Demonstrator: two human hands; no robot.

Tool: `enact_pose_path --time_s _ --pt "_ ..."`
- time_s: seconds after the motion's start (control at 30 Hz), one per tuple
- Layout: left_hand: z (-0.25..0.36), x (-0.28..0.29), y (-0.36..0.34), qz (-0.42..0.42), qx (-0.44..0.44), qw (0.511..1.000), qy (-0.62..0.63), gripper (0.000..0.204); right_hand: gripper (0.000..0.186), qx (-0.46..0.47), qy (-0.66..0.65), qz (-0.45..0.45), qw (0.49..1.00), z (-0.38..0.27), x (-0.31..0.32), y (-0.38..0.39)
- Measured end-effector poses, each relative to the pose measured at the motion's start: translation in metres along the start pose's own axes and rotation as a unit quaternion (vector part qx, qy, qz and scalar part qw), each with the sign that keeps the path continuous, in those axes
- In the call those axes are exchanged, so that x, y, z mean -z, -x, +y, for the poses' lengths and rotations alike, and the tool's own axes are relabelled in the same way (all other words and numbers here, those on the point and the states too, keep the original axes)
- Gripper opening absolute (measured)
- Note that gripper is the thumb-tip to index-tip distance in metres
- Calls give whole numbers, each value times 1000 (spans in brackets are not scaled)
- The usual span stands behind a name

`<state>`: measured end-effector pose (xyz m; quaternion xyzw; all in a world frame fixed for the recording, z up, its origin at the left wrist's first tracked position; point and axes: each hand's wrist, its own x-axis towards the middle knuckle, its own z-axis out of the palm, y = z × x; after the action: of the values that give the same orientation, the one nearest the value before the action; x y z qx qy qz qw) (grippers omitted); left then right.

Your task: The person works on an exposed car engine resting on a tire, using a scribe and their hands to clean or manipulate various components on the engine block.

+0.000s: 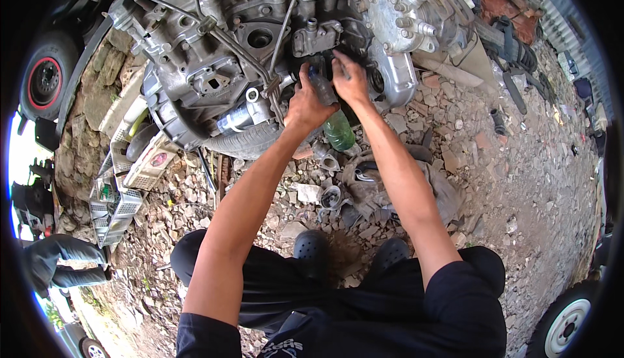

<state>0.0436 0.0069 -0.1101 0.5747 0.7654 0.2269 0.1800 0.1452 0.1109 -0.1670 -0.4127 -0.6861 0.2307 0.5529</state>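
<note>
A large grey metal engine fills the far side, resting partly on a tire. My left hand is wrapped round a plastic bottle with a green lower end. The bottle leans, its upper part up against the dark lower side of the engine. Close beside it, my right hand reaches to the engine below a small metal housing. Its fingers are bent together at a dark spot; what they hold, if anything, is hidden in shadow.
Stony ground carries a grey cloth bag, small metal parts and a plastic crate. Cables and scrap lie at the far right. Another person's legs show at the left. Vehicle wheels stand near the rim.
</note>
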Motion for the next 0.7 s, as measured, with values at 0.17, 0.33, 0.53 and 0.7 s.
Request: enact_pose_path --time_s 0.17,0.33,0.53,0.7 --pt "-8 4 1 -16 -21 999 20 128 34 -62 94 -54 992 -6 2 5" --pt "0 6 4 -17 -5 1000 13 130 34 -55 77 -34 995 1 14 -9" --pt "-1 5 3 -10 5 1000 7 130 34 -23 145 -18 989 5 21 -24" --pt "-3 6 4 -6 8 1000 18 131 38 -161 52 -136 976 -33 23 -27"
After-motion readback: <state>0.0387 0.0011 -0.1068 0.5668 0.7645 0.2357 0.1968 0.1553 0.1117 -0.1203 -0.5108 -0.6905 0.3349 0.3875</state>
